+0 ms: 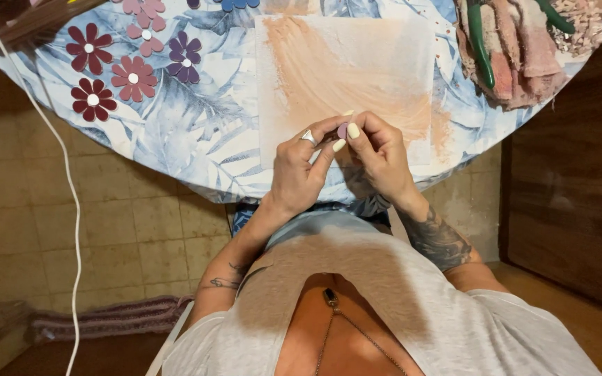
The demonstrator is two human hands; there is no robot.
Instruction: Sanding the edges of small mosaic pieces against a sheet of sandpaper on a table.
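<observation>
Both hands pinched a small round mauve clay piece (342, 129) between fingertips, left hand (301, 167) and right hand (381, 154) equally near, above the counter's (196, 139) peach-smeared white board (357, 63).

We have a single view, from a camera worn on the head and aimed steeply down over our own chest and forearms. It sits close: our left hand (299, 167) and right hand (379, 154) meet near the middle of the frame, just above the near edge of the round table (196, 132) with its leaf-print cloth. Beyond the table's edge we see tiled floor (134, 230) on the left.
</observation>
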